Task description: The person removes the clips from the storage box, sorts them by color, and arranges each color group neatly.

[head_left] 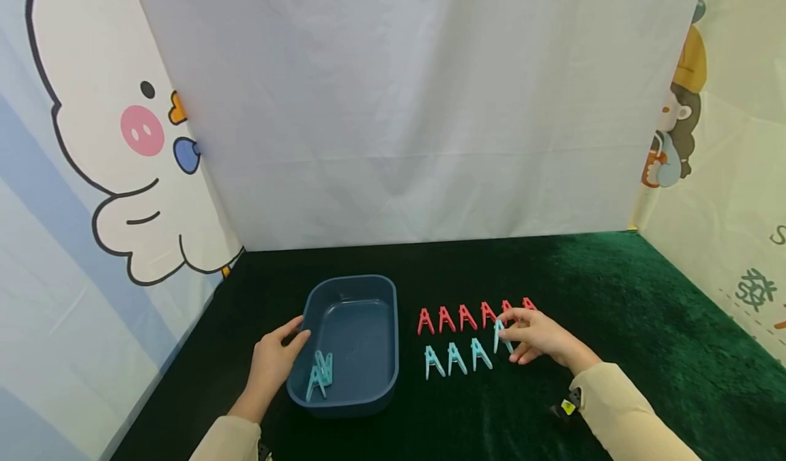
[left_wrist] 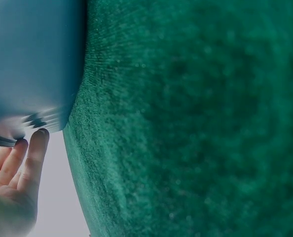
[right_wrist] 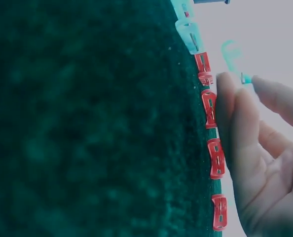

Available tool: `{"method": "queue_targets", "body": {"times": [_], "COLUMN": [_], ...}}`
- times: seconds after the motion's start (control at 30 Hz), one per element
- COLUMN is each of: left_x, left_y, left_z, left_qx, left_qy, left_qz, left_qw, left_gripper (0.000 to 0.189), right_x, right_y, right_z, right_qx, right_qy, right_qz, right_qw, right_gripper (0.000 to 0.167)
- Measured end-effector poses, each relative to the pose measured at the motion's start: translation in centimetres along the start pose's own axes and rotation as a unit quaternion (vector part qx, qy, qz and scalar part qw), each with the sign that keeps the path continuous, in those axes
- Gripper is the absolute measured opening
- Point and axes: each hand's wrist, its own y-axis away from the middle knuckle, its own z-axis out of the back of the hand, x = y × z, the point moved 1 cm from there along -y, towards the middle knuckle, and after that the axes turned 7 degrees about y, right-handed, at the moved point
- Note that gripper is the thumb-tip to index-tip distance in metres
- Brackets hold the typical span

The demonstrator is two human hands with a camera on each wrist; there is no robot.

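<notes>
My left hand (head_left: 270, 365) is at the left rim of a blue plastic basin (head_left: 383, 403), thumb over the edge and fingers against the outer wall. In the left wrist view, its fingertips (left_wrist: 39, 136) touch the basin's outside. Light-blue clothespins (head_left: 317, 379) lie in the basin's near left corner. My right hand (head_left: 540, 338) pinches a light-blue clothespin (head_left: 499, 337) between thumb and fingers, raised above the cloth in the right wrist view. Left of it, three light-blue clothespins (head_left: 456, 359) stand in a row.
Behind the light-blue row runs a line of several red clothespins (head_left: 465, 318), its right end partly behind my right hand. A dark green cloth (head_left: 614, 297) covers the table. A white curtain (head_left: 399, 140) hangs at the back, with printed sheets on both sides.
</notes>
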Motion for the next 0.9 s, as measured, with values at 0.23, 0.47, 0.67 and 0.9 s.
{"method": "queue_targets", "body": {"times": [0.23,0.47,0.67,0.9], "left_x": [-0.11,-0.03,-0.03,-0.04], "left_y": [0.04,0.02,0.08,0.14], "left_z": [-0.03,-0.04,-0.02,0.01], "left_qx": [-0.004,-0.001,-0.001,0.002], "left_qy": [-0.002,-0.001,0.001,0.005], "left_qz": [0.000,0.003,-0.001,-0.001], "left_qw": [1.0000,1.0000,1.0000,1.0000], "left_gripper": [0.048,0.048,0.048,0.048], "right_x": [-0.02,0.05,0.11,0.20], "right_y": [0.13,0.19,0.30,0.34], "right_z": [-0.16,-0.35,-0.46,-0.63], "right_qx": [0.009,0.017,0.019,0.013], "right_qy": [0.014,0.029,0.044,0.061], "right_qz": [0.000,-0.013,-0.032,-0.049], "right_qw": [0.9999,0.9994,0.9984,0.9969], "right_gripper": [0.047,0.045,0.043,0.040]}}
